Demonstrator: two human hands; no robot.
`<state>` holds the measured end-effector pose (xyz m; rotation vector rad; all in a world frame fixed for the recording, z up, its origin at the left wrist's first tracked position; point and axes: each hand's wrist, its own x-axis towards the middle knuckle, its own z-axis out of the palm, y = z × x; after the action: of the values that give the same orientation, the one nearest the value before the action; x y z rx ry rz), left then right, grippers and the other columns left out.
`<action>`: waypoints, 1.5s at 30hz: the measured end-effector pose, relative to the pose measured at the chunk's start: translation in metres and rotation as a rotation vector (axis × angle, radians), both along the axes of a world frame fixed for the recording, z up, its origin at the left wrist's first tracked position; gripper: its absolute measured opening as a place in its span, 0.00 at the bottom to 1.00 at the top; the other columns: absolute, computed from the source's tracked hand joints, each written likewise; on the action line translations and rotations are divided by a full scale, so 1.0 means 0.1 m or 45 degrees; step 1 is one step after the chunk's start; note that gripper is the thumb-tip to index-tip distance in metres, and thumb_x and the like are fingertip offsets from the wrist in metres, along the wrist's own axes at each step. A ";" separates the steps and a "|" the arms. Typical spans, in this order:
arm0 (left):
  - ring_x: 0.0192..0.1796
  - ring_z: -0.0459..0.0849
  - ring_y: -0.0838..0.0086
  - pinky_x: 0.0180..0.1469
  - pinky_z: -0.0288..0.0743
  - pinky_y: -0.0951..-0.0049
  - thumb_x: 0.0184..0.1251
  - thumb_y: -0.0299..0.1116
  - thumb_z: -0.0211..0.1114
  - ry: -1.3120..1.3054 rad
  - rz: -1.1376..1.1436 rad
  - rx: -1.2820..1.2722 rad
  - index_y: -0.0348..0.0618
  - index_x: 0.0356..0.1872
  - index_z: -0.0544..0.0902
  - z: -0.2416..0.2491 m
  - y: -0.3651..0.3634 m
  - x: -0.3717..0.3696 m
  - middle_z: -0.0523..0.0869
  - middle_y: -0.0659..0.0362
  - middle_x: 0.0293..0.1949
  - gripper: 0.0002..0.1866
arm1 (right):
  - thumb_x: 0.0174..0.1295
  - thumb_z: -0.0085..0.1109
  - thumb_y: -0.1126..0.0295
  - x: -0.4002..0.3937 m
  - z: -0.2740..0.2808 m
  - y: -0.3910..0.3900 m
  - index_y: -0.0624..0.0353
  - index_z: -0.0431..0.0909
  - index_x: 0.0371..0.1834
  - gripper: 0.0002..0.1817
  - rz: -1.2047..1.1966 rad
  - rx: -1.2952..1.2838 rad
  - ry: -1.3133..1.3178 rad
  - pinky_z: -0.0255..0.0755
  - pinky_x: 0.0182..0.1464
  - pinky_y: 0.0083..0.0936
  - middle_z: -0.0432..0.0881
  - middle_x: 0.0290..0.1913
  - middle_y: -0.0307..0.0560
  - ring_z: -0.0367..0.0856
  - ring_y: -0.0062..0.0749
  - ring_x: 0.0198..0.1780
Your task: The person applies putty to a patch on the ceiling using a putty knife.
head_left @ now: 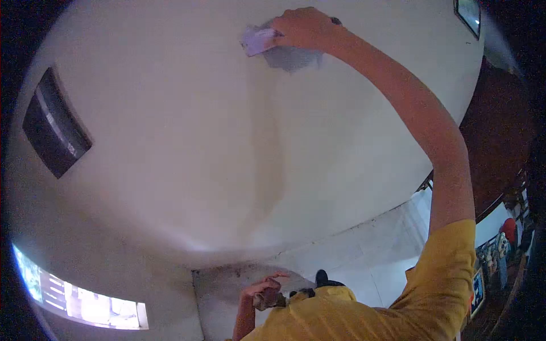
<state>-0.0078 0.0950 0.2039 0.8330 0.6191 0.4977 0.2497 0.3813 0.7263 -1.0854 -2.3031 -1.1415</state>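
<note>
My right hand [304,28] is raised high against the pale wall [170,125], its fingers closed on a pale, flat, purplish-white pad [260,42] that lies against the surface. Around and below the pad spreads a rough-edged grey patch [293,58] on the wall. Low in the view, in front of my body, is my left hand [267,284], one finger stretched out. Its other fingers curl round a small brownish-grey lump [266,300] whose kind I cannot tell.
A dark, glossy panel [54,125] hangs on the wall at left, and a framed picture [468,16] at upper right. A bright window opening [85,301] shows at lower left. Light floor tiles [364,256] run along the wall's foot. At right stands a dark red-brown surface [497,142].
</note>
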 end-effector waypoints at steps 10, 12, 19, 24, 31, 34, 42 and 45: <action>0.20 0.63 0.85 0.24 0.58 0.81 0.61 0.34 0.57 0.030 0.109 -0.059 0.35 0.65 0.63 -0.31 -0.05 -0.09 0.66 0.69 0.17 0.30 | 0.55 0.53 0.51 0.04 0.40 -0.01 0.60 0.81 0.38 0.22 -0.159 0.045 -0.256 0.76 0.44 0.43 0.83 0.39 0.55 0.82 0.49 0.43; 0.20 0.63 0.84 0.24 0.58 0.81 0.62 0.36 0.57 0.023 0.114 -0.079 0.34 0.64 0.63 -0.18 -0.07 -0.05 0.67 0.69 0.17 0.30 | 0.55 0.54 0.52 0.01 0.39 0.04 0.60 0.81 0.37 0.21 -0.144 0.065 -0.345 0.76 0.44 0.43 0.83 0.38 0.55 0.82 0.49 0.43; 0.20 0.63 0.84 0.25 0.59 0.82 0.63 0.36 0.56 -0.041 0.023 0.017 0.33 0.64 0.63 -0.05 0.10 -0.05 0.67 0.69 0.18 0.29 | 0.54 0.55 0.51 0.00 0.39 -0.06 0.59 0.81 0.39 0.22 -0.170 0.043 -0.280 0.75 0.45 0.43 0.83 0.39 0.56 0.82 0.48 0.44; 0.20 0.63 0.84 0.25 0.59 0.82 0.63 0.35 0.56 -0.093 -0.022 0.157 0.33 0.64 0.63 -0.08 0.22 -0.05 0.67 0.69 0.18 0.29 | 0.53 0.55 0.47 0.05 0.48 -0.18 0.59 0.81 0.42 0.26 -0.414 -0.100 -0.242 0.73 0.49 0.42 0.82 0.42 0.57 0.81 0.47 0.47; 0.19 0.64 0.85 0.22 0.61 0.81 0.61 0.29 0.57 -0.194 0.130 -0.099 0.35 0.64 0.63 0.04 0.08 -0.05 0.66 0.70 0.17 0.28 | 0.59 0.48 0.41 0.38 0.13 0.24 0.59 0.79 0.35 0.28 -0.102 -0.015 -0.172 0.76 0.42 0.41 0.81 0.32 0.55 0.82 0.47 0.38; 0.19 0.64 0.85 0.22 0.61 0.82 0.61 0.29 0.57 -0.068 0.118 0.012 0.37 0.64 0.64 -0.10 0.11 -0.09 0.66 0.70 0.17 0.28 | 0.61 0.47 0.40 0.39 -0.34 0.30 0.59 0.79 0.32 0.29 -0.102 0.053 -0.131 0.77 0.38 0.42 0.81 0.28 0.55 0.82 0.48 0.34; 0.19 0.65 0.83 0.23 0.62 0.81 0.60 0.30 0.58 0.043 0.241 0.043 0.36 0.62 0.66 -0.13 0.02 -0.20 0.67 0.68 0.17 0.27 | 0.62 0.46 0.40 0.48 -1.07 0.12 0.59 0.79 0.32 0.30 -0.306 -0.151 0.447 0.77 0.35 0.44 0.81 0.26 0.55 0.82 0.50 0.31; 0.19 0.66 0.82 0.25 0.63 0.80 0.60 0.32 0.58 -0.078 0.197 -0.147 0.35 0.61 0.67 0.00 0.03 -0.21 0.69 0.67 0.17 0.27 | 0.62 0.46 0.40 0.50 -1.09 0.21 0.59 0.79 0.31 0.30 -0.262 -0.096 0.452 0.77 0.35 0.44 0.81 0.26 0.55 0.82 0.50 0.31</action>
<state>-0.0291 0.0977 0.2042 0.6610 0.6527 0.6197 0.2997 0.4019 0.6173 -1.4510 -2.0060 -0.8511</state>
